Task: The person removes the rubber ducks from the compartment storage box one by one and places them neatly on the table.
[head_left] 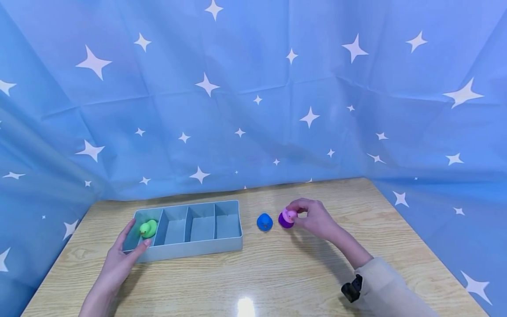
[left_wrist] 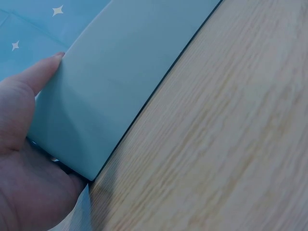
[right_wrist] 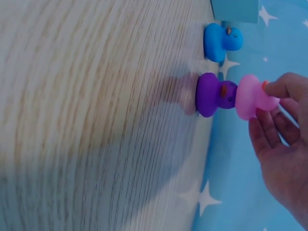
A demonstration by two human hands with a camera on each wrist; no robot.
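Right hand [head_left: 314,216] holds a pink, rounded toy duck [right_wrist: 246,96] at the head of a purple, rounded toy duck [right_wrist: 207,95]

The hands work over a pale, wood-grained table [head_left: 237,281]. On the right side, the right hand pinches the pink duck between thumb and fingertips, with the thumb near its orange beak. The pink duck's base is right at the top of the purple duck's head; whether its weight rests there, I cannot tell. The purple duck stands upright on the table, with a blue, rounded toy duck [head_left: 264,222] just to its left.

Farther left lies a long, grey-blue, rectangular box [head_left: 190,251] with 4 compartments in a row. A light-green toy duck [head_left: 148,229] sits in the leftmost compartment. The left hand [head_left: 119,259] grips the box's left end, thumb at the near wall's rim and fingers around the end.

A light-coloured sleeve [head_left: 390,288] covers the right forearm, with a small black device [head_left: 351,289] at the cuff. Blue cloth with white 4-pointed stars [head_left: 253,57] hangs along the table's far side.
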